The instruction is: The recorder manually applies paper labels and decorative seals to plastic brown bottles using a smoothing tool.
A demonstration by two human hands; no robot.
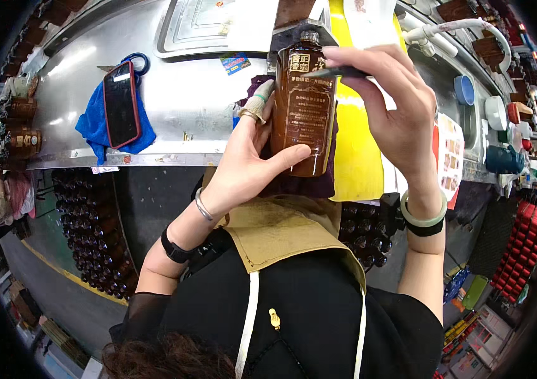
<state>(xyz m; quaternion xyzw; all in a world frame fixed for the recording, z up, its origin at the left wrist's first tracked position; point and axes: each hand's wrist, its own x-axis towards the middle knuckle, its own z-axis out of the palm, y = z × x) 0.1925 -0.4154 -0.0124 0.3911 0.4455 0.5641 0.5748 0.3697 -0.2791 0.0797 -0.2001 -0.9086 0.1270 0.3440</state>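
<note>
A brown glass bottle (303, 148) with pale printing on its front lies at a slant before me, its neck pointing away. My left hand (246, 151) is closed around its left side and lower part, thumb across the front. A whitish cover (259, 101) wraps a finger of that hand. In my right hand (398, 101), thumb and fingers pinch a slim dark pointed tool (338, 72). Its tip is over the upper printing; whether it touches the glass I cannot tell. Dark purple cloth (297, 187) shows under the bottle.
A phone (122, 104) in a red case lies on a blue cloth (91, 120) on the metal table (180, 120). Yellow sheeting (357, 158) runs to the right of the bottle. A white tray (218, 28) is at the back. Dark bottles (91, 234) stand below the table.
</note>
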